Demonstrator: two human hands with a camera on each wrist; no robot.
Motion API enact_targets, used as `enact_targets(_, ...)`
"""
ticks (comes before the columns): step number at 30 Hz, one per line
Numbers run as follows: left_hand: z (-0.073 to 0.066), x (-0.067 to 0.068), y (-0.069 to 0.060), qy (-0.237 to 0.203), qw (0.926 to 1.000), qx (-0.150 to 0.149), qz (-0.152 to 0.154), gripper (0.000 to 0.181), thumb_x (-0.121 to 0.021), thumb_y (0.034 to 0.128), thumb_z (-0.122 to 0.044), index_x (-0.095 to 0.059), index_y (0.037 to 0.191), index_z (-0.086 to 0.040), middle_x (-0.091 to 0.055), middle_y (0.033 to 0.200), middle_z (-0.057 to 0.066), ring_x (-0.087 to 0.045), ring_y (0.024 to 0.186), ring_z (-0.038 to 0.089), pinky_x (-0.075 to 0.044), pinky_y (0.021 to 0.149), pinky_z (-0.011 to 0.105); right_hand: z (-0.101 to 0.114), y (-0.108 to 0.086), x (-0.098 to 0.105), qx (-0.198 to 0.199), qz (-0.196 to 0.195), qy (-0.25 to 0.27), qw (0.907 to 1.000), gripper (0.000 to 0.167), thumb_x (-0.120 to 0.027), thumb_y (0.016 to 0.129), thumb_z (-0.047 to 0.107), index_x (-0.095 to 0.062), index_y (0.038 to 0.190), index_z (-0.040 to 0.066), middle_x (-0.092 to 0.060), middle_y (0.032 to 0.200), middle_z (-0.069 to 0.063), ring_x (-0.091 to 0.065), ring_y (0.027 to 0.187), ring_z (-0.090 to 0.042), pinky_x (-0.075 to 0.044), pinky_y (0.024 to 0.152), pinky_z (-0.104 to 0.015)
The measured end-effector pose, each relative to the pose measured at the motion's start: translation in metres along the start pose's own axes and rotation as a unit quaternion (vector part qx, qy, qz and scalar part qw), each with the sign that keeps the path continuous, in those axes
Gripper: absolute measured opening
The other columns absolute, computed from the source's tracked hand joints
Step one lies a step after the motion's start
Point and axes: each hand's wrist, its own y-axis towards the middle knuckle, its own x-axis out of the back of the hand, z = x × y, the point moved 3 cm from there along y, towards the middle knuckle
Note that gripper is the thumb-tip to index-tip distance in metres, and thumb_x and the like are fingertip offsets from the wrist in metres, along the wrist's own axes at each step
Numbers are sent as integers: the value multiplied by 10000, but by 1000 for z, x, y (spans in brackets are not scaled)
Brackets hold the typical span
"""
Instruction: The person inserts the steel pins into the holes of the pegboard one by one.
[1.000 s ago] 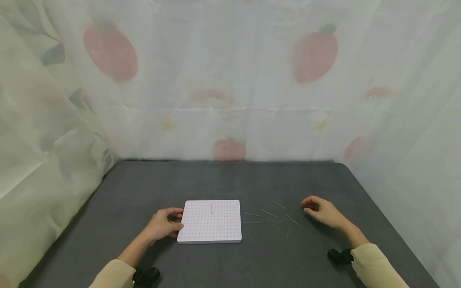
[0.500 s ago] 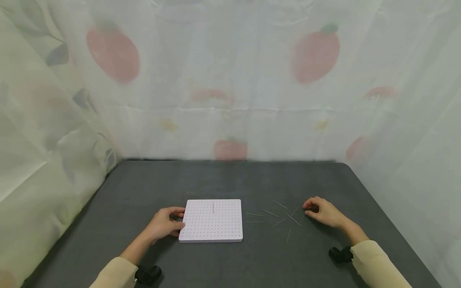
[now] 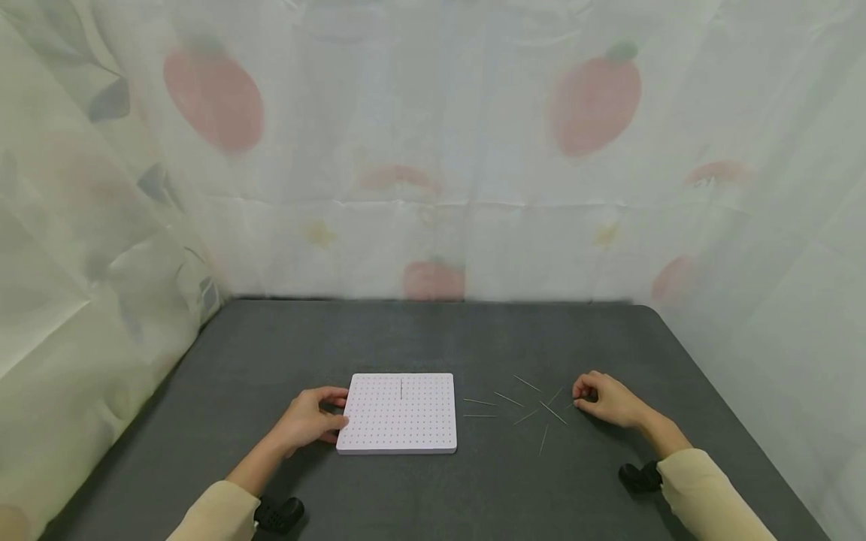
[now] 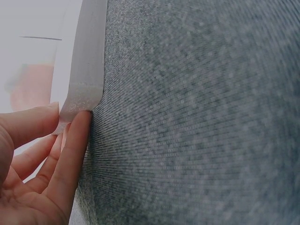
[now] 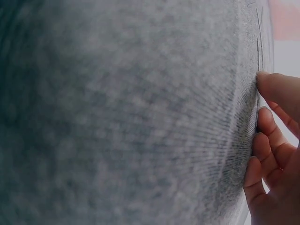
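Observation:
A white board (image 3: 397,424) with rows of small holes lies on the dark table. My left hand (image 3: 307,424) holds its left edge. In the left wrist view the thumb (image 4: 35,123) is on the board's corner, the fingers against its side. One thin pin (image 3: 401,388) stands up from the board near its far edge; it also shows in the left wrist view as a dark line. My right hand (image 3: 612,398) is low over the table, thumb and fingertips together on a thin needle-like pin (image 3: 570,406). Curled fingers hide part of that pin.
Several loose thin pins (image 3: 553,412) lie scattered between the board and my right hand, some crossing. Black wrist cameras (image 3: 279,515) sit at both cuffs. A printed curtain (image 3: 433,248) hangs behind the table (image 3: 433,338) and along its sides.
My right hand's fingers have drawn together, and a thin pin now shows at their tips. The left hand stays on the board. The whole head view has shifted slightly.

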Motion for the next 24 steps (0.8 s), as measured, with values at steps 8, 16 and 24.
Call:
enact_targets(8, -1, 0, 0, 81, 10000, 11, 0, 546, -722, 813, 33, -537, 1324, 90, -619, 1179, 238, -692, 819, 190, -635, 630, 372, -4, -1, -2, -20, 19, 97, 9999, 70, -701, 902, 122, -632, 894, 125, -544, 870, 23, -416, 763, 7, -393, 630, -214)
enact_targets(16, -3, 1, -1, 92, 10000, 17, -8, 546, -720, 813, 31, -536, 1323, 92, -616, 1180, 242, -689, 813, 185, -635, 628, 370, -4, -1, -3, -114, 82, 140, 9998, 58, -692, 911, 129, -642, 883, 140, -553, 875, 12, -425, 761, 26, -418, 627, -216)
enact_targets(24, -3, 0, -1, 95, 9999, 33, 6, 542, -720, 816, 27, -539, 1323, 84, -613, 1185, 237, -689, 814, 182, -634, 628, 368, -4, 0, -3, -178, 92, 31, 9998, 38, -683, 915, 137, -672, 879, 140, -567, 868, 19, -424, 746, 41, -422, 619, -208)
